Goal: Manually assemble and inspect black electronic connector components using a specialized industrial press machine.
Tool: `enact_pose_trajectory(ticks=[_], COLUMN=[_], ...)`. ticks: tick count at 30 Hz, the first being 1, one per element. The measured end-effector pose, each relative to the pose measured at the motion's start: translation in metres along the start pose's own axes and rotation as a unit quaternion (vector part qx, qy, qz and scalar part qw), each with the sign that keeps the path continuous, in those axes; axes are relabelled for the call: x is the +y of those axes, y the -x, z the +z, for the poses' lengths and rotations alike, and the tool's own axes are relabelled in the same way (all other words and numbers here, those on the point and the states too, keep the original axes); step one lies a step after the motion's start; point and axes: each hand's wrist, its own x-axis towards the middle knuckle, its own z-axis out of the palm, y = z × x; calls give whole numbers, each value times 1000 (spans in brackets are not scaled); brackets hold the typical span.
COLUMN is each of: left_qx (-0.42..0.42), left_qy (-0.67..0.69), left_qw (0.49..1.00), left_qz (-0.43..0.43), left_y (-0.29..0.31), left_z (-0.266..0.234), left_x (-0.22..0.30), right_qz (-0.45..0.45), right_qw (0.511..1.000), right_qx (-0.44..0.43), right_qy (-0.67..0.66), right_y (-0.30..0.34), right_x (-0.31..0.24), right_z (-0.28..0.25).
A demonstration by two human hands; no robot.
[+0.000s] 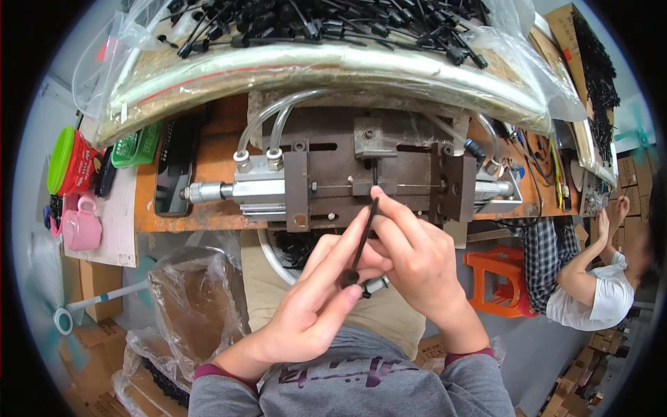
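At the near edge of the brown metal fixture (pixel 337 132), left hand (pixel 306 316) and right hand (pixel 424 254) pinch a black rod (pixel 362 240). Probable step: orienting the rod. Next move likely calls for aligning its thin end with the central block (pixel 362 188).

We were in a workshop, one that handled small parts in quantity. On the worn wooden table (pixel 219 147) stood a metal fixture (pixel 297 198) with clear tubes (pixel 280 127) running to cylinders (pixel 258 187) at its sides — and beyond it a plastic-lined tray (pixel 333 64) heaped with black parts (pixel 333 21), all much alike. We saw cardboard boxes (pixel 629 181) stacked at the right and more at the lower left, a fan (pixel 63 321), an orange stool (pixel 483 260) — and another person (pixel 611 299) off to the right.
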Motion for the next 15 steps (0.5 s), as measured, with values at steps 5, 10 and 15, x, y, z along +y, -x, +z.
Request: enact_pose_trajectory(ticks=[5,10,15], left_qx=[78,102,109], left_qy=[-104,-295,-387], left_qw=[990,938,899], left_qz=[62,148,176], left_y=[4,7,-9], left_z=[-5,-20,-14], left_x=[14,23,11], right_qz=[-1,18,5], right_qw=[999,996,985], right_qx=[-42,-28,162], right_qy=[21,-85,50], right_y=[-3,-30,-100], right_x=[2,13,65], right_z=[-9,-42,-85])
